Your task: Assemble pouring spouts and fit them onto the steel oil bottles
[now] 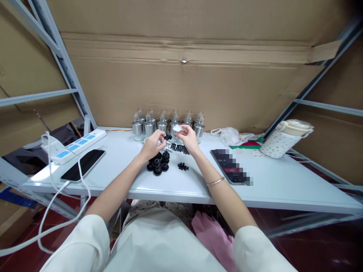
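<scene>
My left hand (154, 145) is closed in a pinch on a black cap (168, 137), while my right hand (188, 136) grips a pale round disc (177, 128) between thumb and fingers. Both holds are only at the fingertips, so I judge that a slack or uneven pinch could let either piece slip and drop among the loose parts below. If my left wrist dips, it could nudge the pile of black caps (157, 163) and set a few rolling; a low right palm could scatter the row of black rods (180, 148). Reaching too far forward might knock the glass bottles with silver bands (138, 127), which stand close together and could tip against one another. The black cap in my grip sits at my left fingertips, just to the left of and nearer me than the disc, with a narrow gap between the two. The pile lies below my left hand, on the near side; the rods lie between my hands, by the right one, and the small black pieces (183, 166) rest closer to me on the white table (181, 186).
</scene>
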`<action>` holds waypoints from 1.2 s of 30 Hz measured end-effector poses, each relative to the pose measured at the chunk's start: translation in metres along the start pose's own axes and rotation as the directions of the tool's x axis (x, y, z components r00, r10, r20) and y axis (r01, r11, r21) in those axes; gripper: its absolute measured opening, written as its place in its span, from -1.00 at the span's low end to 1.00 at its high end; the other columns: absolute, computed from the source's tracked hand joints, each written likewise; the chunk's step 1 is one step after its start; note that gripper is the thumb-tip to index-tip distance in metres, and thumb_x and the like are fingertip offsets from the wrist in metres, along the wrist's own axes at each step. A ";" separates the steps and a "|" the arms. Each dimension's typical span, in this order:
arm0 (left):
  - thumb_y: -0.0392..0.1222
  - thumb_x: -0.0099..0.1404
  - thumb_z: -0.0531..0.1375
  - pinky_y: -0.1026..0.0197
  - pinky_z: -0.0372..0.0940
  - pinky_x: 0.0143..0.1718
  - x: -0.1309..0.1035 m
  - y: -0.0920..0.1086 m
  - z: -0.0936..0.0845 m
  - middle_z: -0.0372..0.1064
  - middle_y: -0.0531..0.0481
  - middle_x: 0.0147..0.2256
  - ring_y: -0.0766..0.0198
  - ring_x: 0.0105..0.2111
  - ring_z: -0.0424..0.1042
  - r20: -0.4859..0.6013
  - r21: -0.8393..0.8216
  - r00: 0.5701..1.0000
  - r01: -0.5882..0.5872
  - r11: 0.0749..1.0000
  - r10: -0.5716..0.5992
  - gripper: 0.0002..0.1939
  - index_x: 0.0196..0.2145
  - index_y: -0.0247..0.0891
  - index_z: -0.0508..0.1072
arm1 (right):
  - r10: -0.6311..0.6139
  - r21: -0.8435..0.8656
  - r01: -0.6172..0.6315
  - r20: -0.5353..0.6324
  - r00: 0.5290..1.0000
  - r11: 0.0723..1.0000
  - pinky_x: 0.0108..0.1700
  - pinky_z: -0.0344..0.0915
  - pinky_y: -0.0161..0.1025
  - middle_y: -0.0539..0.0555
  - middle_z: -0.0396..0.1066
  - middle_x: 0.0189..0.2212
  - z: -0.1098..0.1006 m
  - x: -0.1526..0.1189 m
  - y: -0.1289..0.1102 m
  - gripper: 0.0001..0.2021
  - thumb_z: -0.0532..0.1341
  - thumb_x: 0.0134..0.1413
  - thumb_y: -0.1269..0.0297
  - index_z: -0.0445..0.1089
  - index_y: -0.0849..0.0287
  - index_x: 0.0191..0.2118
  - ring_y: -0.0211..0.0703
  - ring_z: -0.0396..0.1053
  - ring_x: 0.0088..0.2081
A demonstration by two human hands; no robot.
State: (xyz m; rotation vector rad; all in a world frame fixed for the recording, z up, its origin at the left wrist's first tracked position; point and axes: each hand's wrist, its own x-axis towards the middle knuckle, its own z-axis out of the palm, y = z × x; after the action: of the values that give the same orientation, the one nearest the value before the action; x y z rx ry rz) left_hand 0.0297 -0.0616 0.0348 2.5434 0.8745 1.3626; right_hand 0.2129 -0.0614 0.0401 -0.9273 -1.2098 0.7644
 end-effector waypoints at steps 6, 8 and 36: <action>-0.27 0.30 0.01 0.30 0.25 -0.24 0.001 -0.003 0.001 0.26 -0.01 -0.23 0.37 -0.36 0.33 0.003 -0.027 1.000 0.015 1.000 -0.015 -0.86 -0.17 -0.25 0.24 | -0.086 -0.129 0.102 0.126 0.988 0.986 -0.13 0.30 -0.17 0.05 0.44 -0.33 -0.005 0.001 0.002 -0.76 0.34 -0.31 0.26 0.43 0.18 -0.39 -0.17 0.37 -0.29; -0.27 0.31 -0.01 0.29 0.25 -0.22 0.001 -0.003 0.002 0.26 -0.02 -0.21 0.36 -0.34 0.33 0.022 -0.015 1.000 0.016 1.000 -0.015 -0.86 -0.16 -0.25 0.24 | -0.129 -0.152 0.150 0.140 0.982 0.977 -0.15 0.30 -0.18 0.05 0.43 -0.32 -0.006 0.000 0.001 -0.81 0.33 -0.27 0.30 0.46 0.17 -0.39 -0.18 0.36 -0.29; -0.35 0.33 -0.05 0.22 0.24 -0.08 -0.001 -0.007 0.003 0.28 -0.08 -0.18 0.28 -0.15 0.31 -0.004 0.007 0.997 -0.077 0.997 0.077 -0.83 -0.17 -0.26 0.27 | -0.059 -0.155 0.088 0.184 0.981 0.984 -0.20 0.25 -0.21 0.02 0.37 -0.39 -0.009 -0.003 0.003 -0.78 0.33 -0.33 0.27 0.51 0.16 -0.40 -0.25 0.28 -0.38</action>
State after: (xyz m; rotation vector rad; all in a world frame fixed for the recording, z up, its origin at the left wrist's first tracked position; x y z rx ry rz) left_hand 0.0286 -0.0560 0.0298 2.6055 0.7908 1.3891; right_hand 0.2211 -0.0647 0.0350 -0.9558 -1.4740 0.7084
